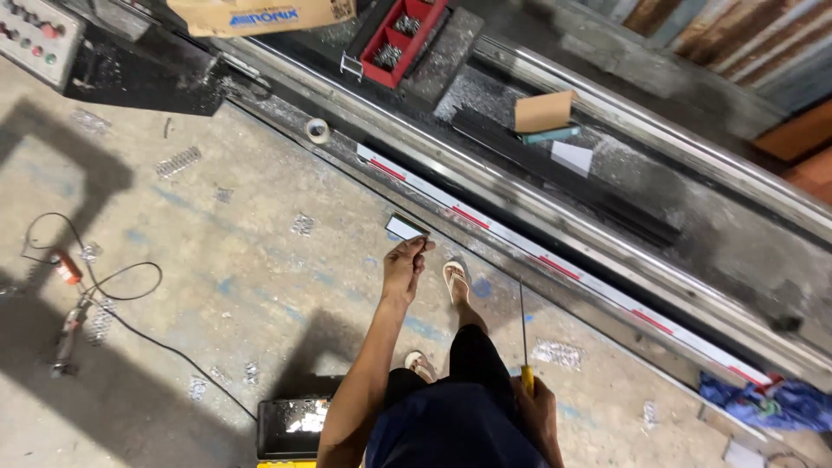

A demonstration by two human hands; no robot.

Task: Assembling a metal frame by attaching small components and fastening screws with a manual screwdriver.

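Note:
I stand on a concrete floor beside a long metal machine bed (537, 217). My left hand (406, 267) reaches forward and pinches a small flat rectangular piece (405, 228) with a pale face and dark edge, held just above the floor near the bed's edge. My right hand (536, 407) is low by my hip, closed around the yellow handle of a long thin metal rod (523, 325) that points up toward the bed. My feet in pale sandals (456, 282) are between the two hands.
A red bin of screws (400, 35), a cardboard box (260, 16) and a small brown carton (543, 111) lie on the bed. A tape roll (318, 130), a corded power tool (68, 269), a black case (290, 426), a blue cloth (776, 403) and metal shavings lie on the floor. A button panel (35, 35) is at top left.

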